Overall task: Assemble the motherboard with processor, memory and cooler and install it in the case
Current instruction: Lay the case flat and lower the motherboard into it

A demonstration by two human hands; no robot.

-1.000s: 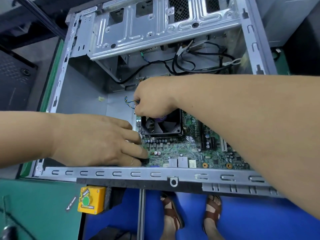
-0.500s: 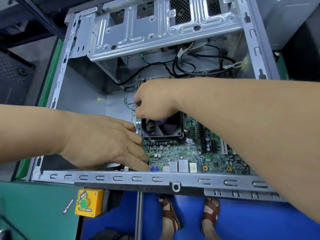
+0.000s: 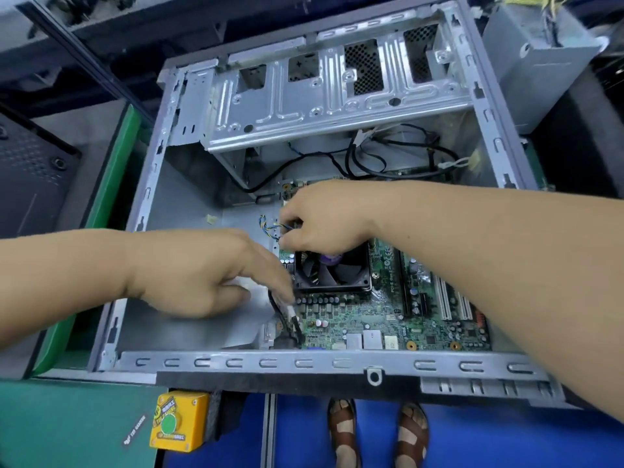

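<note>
The open metal case lies flat with the green motherboard inside it. A black cooler fan sits on the board. My right hand is curled at the fan's far left corner and pinches the thin coloured fan cable. My left hand hovers over the case floor left of the board, fingers stretched toward a black cable with a white band near the board's left edge; whether the fingertips touch it is unclear.
A drive cage spans the case's far side, with black cables below it. A grey power supply stands at the far right. A yellow button box hangs on the bench front. Sandalled feet stand below.
My left hand has lifted off the board's near left corner and moved up toward the fan, uncovering the black cable. My right hand stays at the fan's corner.
</note>
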